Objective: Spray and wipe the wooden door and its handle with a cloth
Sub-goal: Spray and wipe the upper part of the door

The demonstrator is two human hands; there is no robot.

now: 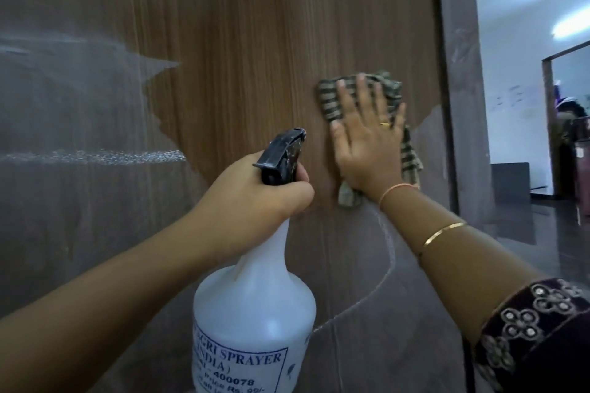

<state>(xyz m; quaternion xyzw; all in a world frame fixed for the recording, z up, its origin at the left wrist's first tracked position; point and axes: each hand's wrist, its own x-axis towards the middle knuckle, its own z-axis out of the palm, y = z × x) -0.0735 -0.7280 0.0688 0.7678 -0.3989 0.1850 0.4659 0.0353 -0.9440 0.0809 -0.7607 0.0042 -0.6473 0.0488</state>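
Cloth [329,96]: soft, limp; flat right hand [367,143] presses it on door [239,41]
Bottle [255,297]: seemingly light plastic; left hand [255,195], beside right, grips its neck

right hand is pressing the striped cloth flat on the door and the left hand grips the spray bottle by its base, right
Not the base: the head view shows the left hand gripping the spray bottle by its neck, just under the black trigger. The right hand does press the striped cloth flat on the door.
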